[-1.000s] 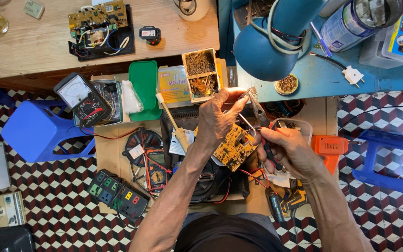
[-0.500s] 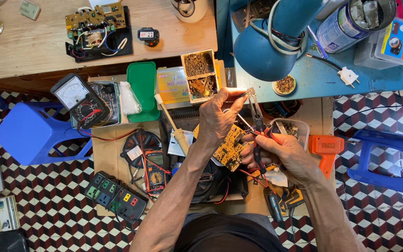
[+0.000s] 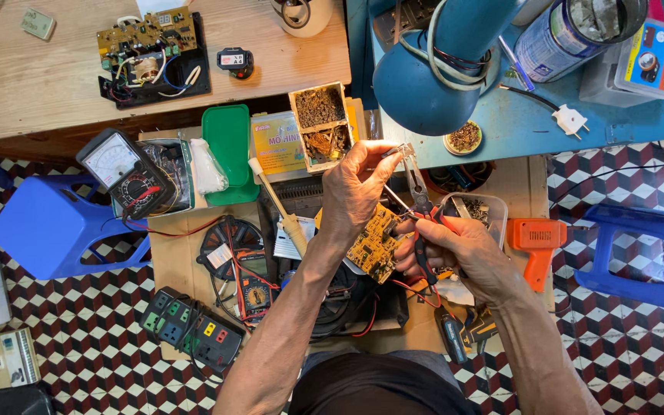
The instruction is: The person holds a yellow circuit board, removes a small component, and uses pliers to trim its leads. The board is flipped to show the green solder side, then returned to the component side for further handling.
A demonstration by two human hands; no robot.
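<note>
My left hand (image 3: 356, 192) is raised over the small work board, fingers pinched on a thin wire near the tip of the pliers (image 3: 416, 192). My right hand (image 3: 463, 253) grips the pliers by their dark and red handles and also steadies a yellow circuit board (image 3: 374, 246) that sits tilted between both hands. Red wires trail down from the board.
A blue desk lamp (image 3: 439, 77) stands just beyond the hands. An orange soldering gun (image 3: 536, 242) lies to the right, a clear parts tub (image 3: 478, 211) beside it. A multimeter (image 3: 128, 173), green tray (image 3: 228, 146), brush (image 3: 278, 207) and power strip (image 3: 194, 334) lie left. Blue stools flank the board.
The circuit board has tilted and dropped slightly toward me. My left hand has lifted its pinched fingers up to the plier tip, and the view has shifted a little.
</note>
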